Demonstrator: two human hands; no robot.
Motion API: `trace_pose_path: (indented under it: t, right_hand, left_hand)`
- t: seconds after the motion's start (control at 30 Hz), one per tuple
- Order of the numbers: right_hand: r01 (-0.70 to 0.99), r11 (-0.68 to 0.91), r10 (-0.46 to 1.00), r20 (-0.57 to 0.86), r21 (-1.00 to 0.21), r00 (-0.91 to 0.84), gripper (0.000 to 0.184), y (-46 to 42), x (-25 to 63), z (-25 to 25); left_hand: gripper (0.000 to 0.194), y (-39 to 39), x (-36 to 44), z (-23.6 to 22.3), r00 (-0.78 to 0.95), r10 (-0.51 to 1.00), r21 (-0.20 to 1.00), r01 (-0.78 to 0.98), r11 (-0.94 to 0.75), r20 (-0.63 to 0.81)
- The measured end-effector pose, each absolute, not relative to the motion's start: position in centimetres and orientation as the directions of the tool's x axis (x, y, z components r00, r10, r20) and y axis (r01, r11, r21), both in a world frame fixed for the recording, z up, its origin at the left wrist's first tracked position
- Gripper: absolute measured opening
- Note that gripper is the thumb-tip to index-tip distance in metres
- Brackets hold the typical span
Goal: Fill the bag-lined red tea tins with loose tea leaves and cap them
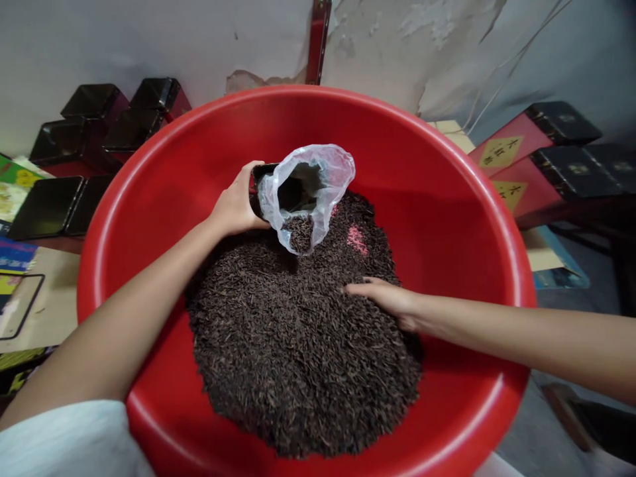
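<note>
My left hand (pixel 238 204) grips a dark tin (pixel 256 182) from its left side, tilted with its mouth toward me. A clear plastic bag (pixel 342 165) lines the tin and flares out past its mouth. Some dark tea leaves (pixel 300 233) lie inside the bag's lower lip. Below it spreads a big heap of dry, dark, twisted tea leaves (pixel 298 338). My right hand (pixel 385 298) is pushed into the right side of this heap, thumb stretched out on top, fingers apart and partly buried. A pink patch (pixel 356 240) shows on the leaves just beyond it.
A wide red plastic tub (pixel 467 218) surrounds the heap. Several dark-lidded tins (pixel 89 101) stand left of it. More red tins with yellow labels (pixel 501 154) stand on the right. Behind is a peeling wall (pixel 397 53) with a red upright post (pixel 318 43).
</note>
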State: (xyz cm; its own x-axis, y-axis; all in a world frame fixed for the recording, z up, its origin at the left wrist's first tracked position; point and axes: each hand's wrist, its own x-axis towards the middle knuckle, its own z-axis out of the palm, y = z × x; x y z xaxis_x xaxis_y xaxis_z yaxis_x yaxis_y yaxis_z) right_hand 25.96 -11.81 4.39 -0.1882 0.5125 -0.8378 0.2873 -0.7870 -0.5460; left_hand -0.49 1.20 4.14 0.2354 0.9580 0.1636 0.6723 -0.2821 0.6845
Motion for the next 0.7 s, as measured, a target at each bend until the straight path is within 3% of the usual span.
trace_pose_path:
  t: [0.1,0.17,0.33,0.47,0.57,0.7]
  right_hand:
    - [0.099,-0.902,0.401,-0.901,-0.420,-0.168,0.021,-11.2,25.0,6.4]
    - [0.063,-0.896,0.416,-0.882,-0.439,-0.223,0.016,-10.8,24.2,7.8]
    - [0.071,-0.752,0.604,-0.728,-0.655,-0.324,0.031,-9.3,22.1,10.3]
    - [0.042,-0.417,0.850,-0.406,-0.908,-0.336,0.037,-6.7,20.1,10.8]
    - [-0.045,-0.275,0.926,-0.252,-0.960,-0.280,0.039,-4.5,18.3,10.7]
    - [-0.126,-0.282,0.955,-0.267,-0.951,-0.128,0.049,-2.3,16.4,10.1]
  left_hand:
    - [0.102,1.2,-0.6,4.1,0.238,0.958,0.677,0.680,-0.282,0.161]
    - [0.104,1.2,-0.6,4.1,0.242,0.956,0.673,0.680,-0.289,0.166]
    - [0.106,1.3,-0.5,4.0,0.246,0.952,0.696,0.652,-0.300,0.180]
    - [0.102,1.3,-0.5,4.0,0.244,0.949,0.709,0.633,-0.312,0.200]
    - [0.101,1.3,-0.5,3.9,0.246,0.948,0.706,0.634,-0.315,0.202]
    - [0.095,1.6,-0.8,3.7,0.266,0.940,0.703,0.627,-0.336,0.212]
